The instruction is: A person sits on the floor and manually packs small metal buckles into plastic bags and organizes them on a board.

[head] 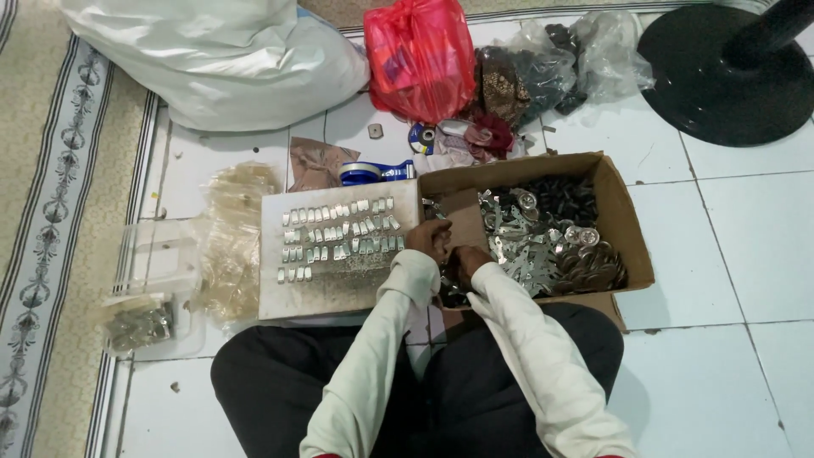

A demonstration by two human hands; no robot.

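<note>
Seated cross-legged on white tiled floor (721, 254), long cream sleeves, dark trousers.

Left hand (426, 240) and right hand (465, 261) are close together, almost touching, at the near left corner of the cardboard box (623, 222), right where it meets the flat board (339, 284). Fingers on both curl inward around something small between them; the piece itself is too small and shaded to identify, and I can't tell how firmly either hand closes on it.

Box: open-top brown corrugated card, flaps up. Inside, thin stamped metal clips (517, 246), shiny, irregular pile in the middle; round silvery discs (593, 263) heaped at the right side; small dark parts (560, 197) at the far edge.

Board: grey, matte, scuffed, dark speckling along the near edge. Small pale rectangular pieces (339, 231) laid in rough rows across its far half, last row short, at the left edge.

Far of the board: blue tape dispenser (373, 173). Left of the board: crinkled clear plastic bags (233, 237). Far edge of the floor: large white sack (220, 59), red plastic bag (420, 55), black round stand base (721, 76) at the far right corner. Patterned mat (51, 212) runs along the left.
</note>
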